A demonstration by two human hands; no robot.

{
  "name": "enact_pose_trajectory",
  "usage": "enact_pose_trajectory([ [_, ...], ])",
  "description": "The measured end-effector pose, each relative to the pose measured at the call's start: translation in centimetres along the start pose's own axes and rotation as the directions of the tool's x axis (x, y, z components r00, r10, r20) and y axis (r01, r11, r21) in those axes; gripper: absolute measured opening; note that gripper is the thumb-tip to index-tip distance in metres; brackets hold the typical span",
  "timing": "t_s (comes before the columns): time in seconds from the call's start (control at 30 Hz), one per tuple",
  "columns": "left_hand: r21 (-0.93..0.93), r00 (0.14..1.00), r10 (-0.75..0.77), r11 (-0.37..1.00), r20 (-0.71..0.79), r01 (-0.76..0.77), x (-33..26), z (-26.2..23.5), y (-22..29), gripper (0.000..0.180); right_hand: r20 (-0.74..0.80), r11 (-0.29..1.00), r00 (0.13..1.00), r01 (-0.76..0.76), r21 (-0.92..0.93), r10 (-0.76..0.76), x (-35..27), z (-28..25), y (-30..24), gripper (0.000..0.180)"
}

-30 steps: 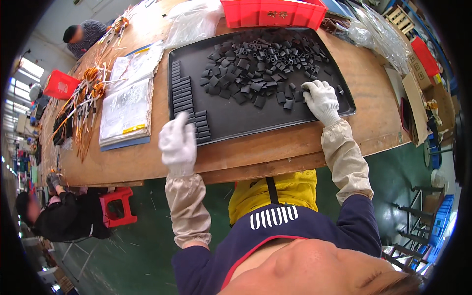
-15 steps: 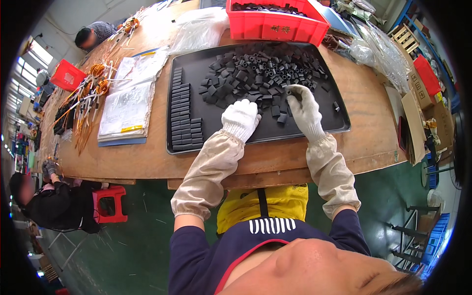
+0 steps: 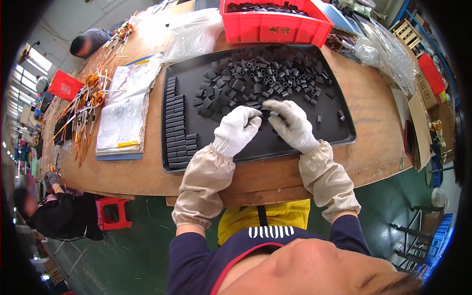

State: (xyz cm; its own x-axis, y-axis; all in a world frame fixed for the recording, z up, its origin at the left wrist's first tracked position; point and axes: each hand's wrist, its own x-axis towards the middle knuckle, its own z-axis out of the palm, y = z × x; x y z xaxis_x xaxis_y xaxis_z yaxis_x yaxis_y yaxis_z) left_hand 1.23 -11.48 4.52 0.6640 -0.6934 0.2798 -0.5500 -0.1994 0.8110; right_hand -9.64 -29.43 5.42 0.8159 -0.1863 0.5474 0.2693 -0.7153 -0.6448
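Observation:
Both hands wear white gloves and beige sleeve covers. They rest on a black tray (image 3: 339, 139) at the near edge of a loose pile of small black tube pieces (image 3: 260, 78). My left hand (image 3: 237, 130) has its fingers curled, with the tips at the pile's edge. My right hand (image 3: 291, 124) pinches a small black piece (image 3: 272, 114) between thumb and fingers, just beside the left fingertips. Whether the left hand also holds a piece is hidden. A neat column of lined-up black pieces (image 3: 176, 123) runs along the tray's left side.
A red bin (image 3: 275, 27) holding more black pieces stands behind the tray. Paper sheets (image 3: 123, 110) and bundles of orange wire parts (image 3: 88, 98) lie to the left, and clear plastic bags (image 3: 388, 54) to the right. Other people sit at the far left.
My left hand has moved right from the column of lined-up pieces to the middle of the tray. My right hand has drawn left and nearer, so the two now meet.

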Motion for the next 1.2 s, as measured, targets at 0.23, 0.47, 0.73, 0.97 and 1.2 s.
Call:
enact_pose_trajectory([
  [0.23,-0.01,0.996,0.003,1.0,0.093,-0.002,-0.8,0.0,1.2,0.029,-0.03,0.981,0.985,0.168,-0.093,-0.171,-0.3,0.1,0.8,0.025],
  [0.47,-0.439,0.913,-0.19,0.83,0.36,0.345,-0.6,-0.3,0.4,0.037,-0.051,0.97,0.971,0.228,-0.081,-0.232,-0.5,-0.2,0.3,0.028],
  [0.73,-0.311,0.968,-0.096,0.936,0.23,0.167,-0.6,-0.8,0.3,0.026,-0.014,0.873,0.954,-0.269,0.408,0.301,-1.5,0.3,0.0,0.024],
  [0.97,-0.2,0.991,-0.046,0.977,0.127,0.071,-0.6,-0.7,0.5,0.017,0.043,0.892,0.967,-0.248,0.377,0.251,-1.4,-0.1,0.2,0.028],
  [1.2,-0.064,0.987,0.125,0.989,-0.101,-0.131,-0.5,0.2,0.2,0.012,0.037,0.973,0.984,-0.18,0.146,0.176,-1.0,0.0,-0.3,0.025],
])
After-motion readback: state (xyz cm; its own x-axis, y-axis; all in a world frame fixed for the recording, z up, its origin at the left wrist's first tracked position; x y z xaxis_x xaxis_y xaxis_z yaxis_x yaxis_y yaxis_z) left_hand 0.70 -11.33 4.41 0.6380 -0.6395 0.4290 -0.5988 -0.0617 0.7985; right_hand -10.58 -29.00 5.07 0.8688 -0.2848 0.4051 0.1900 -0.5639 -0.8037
